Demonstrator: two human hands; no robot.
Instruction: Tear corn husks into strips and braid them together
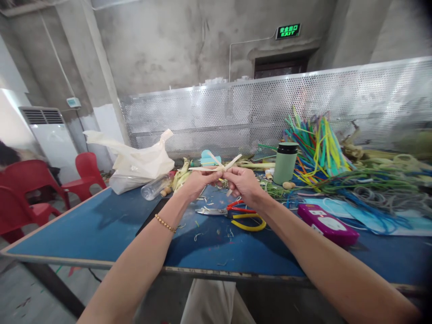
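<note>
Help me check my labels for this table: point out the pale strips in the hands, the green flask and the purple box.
Pale strips point(223, 168), head view: where the strips cross.
Green flask point(285, 168), head view: middle of its green body.
Purple box point(326, 223), head view: its upper face.

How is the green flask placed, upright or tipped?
Upright: the flask has its black lid on top and its base down on the table.

You're in a craft workshop: pliers point(220, 212) on the worktop point(84, 238), coloured strips point(326, 146) toward its back edge, bare concrete wall point(162, 49).
</note>
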